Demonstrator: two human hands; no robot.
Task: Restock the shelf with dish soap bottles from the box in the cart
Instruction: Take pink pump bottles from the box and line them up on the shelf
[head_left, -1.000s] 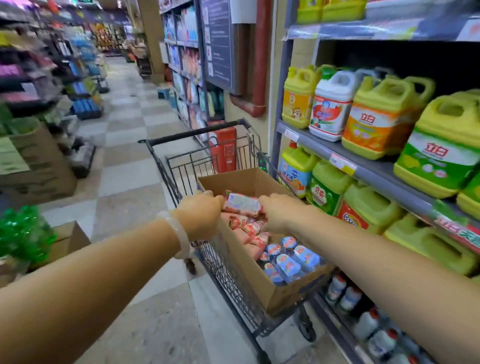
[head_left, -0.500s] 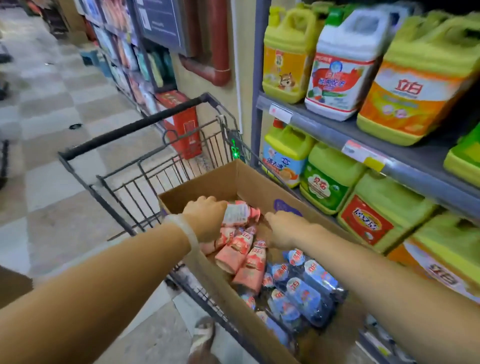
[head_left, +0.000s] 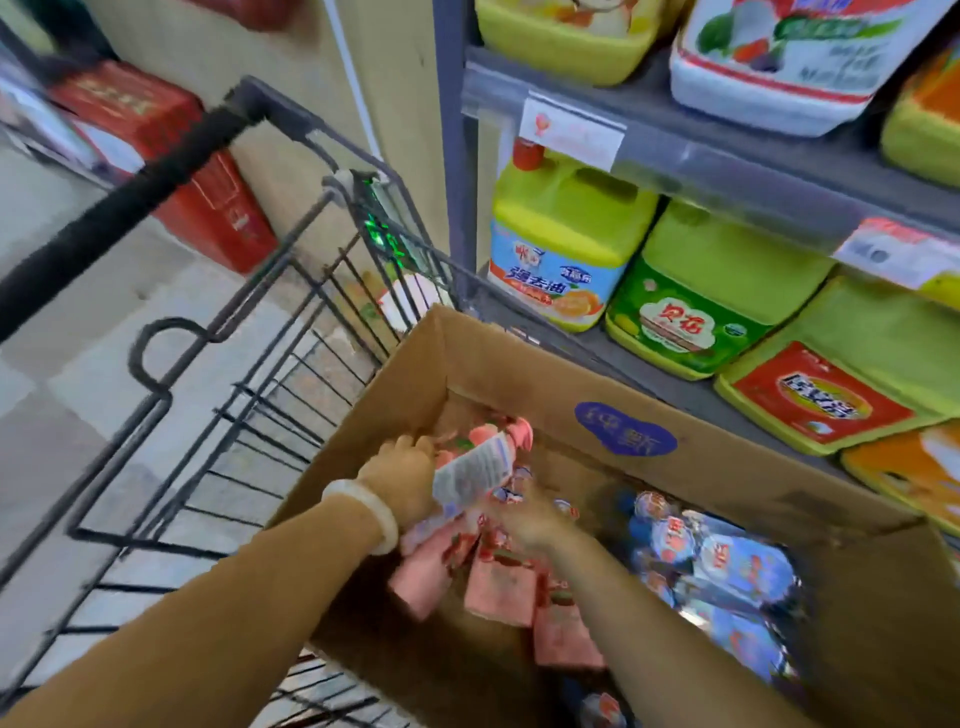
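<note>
My left hand (head_left: 402, 478) grips a pink bottle (head_left: 475, 467) lying cap-away over the box (head_left: 727, 467), my blurred right hand (head_left: 530, 519) just beside it, grip unclear.

Quick count: one cardboard box (head_left: 498, 364) sitting in one wire cart (head_left: 270, 312). Two hands in the box, the left hand (head_left: 402, 480) and the right hand (head_left: 530, 519), so blurry you can barely make it out. One pink bottle (head_left: 480, 465) lifted up at the far end, plus at least three more pink bottles (head_left: 498, 587) lying under it. To the right, a blue bunch (head_left: 727, 566), maybe six, too smeared to be sure. The lower shelf (head_left: 675, 387) shows four big jugs (head_left: 566, 249), the upper shelf three. One red box (head_left: 208, 208) far left.
</note>
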